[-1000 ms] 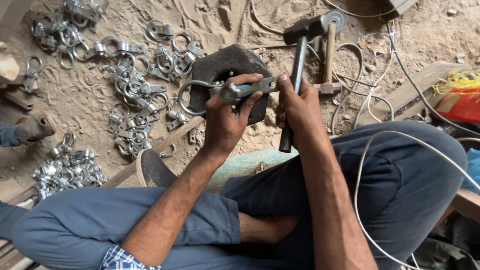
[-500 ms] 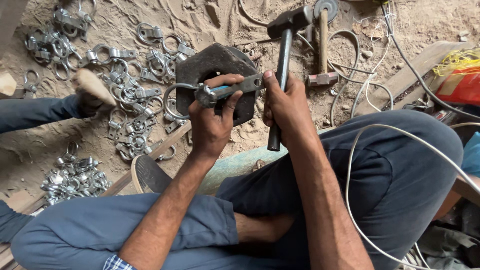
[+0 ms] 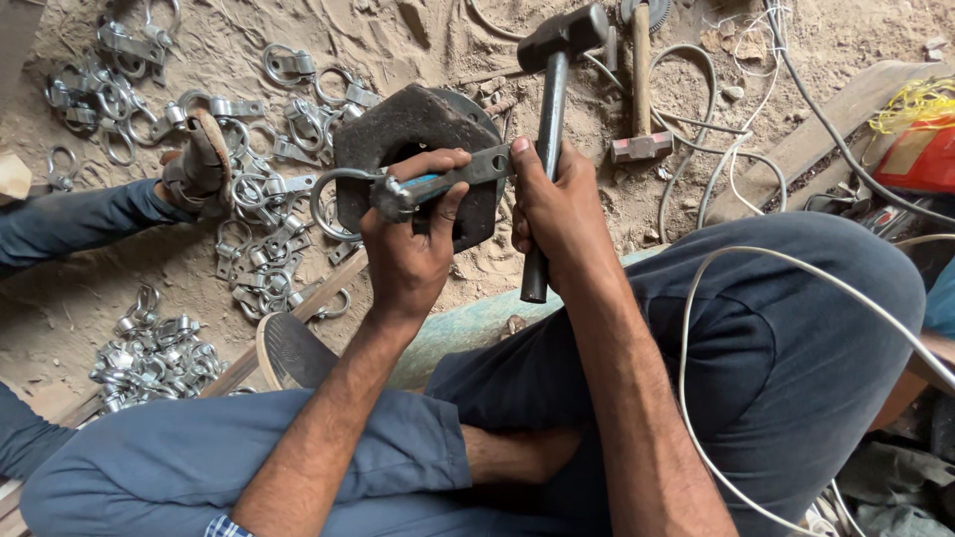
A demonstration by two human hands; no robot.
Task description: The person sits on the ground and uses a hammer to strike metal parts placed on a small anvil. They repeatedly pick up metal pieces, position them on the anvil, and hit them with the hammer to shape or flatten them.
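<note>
My left hand grips a metal ring clamp and holds it flat on a dark iron block that rests on the sandy ground. My right hand is closed around the metal handle of a hammer. The hammer's dark head points up and away, above the block's right side. My right thumb presses the flat pierced end of the clamp. I sit cross-legged in blue trousers just behind the block.
Several shiny ring clamps lie scattered at left, with another pile lower left. Another person's foot in a sandal rests among them. A second hammer lies at the back. White cable loops across my right knee.
The other person's sandalled foot has moved right, into the scattered clamps. My hands still hold the clamp on the block, and the hammer stays raised.
</note>
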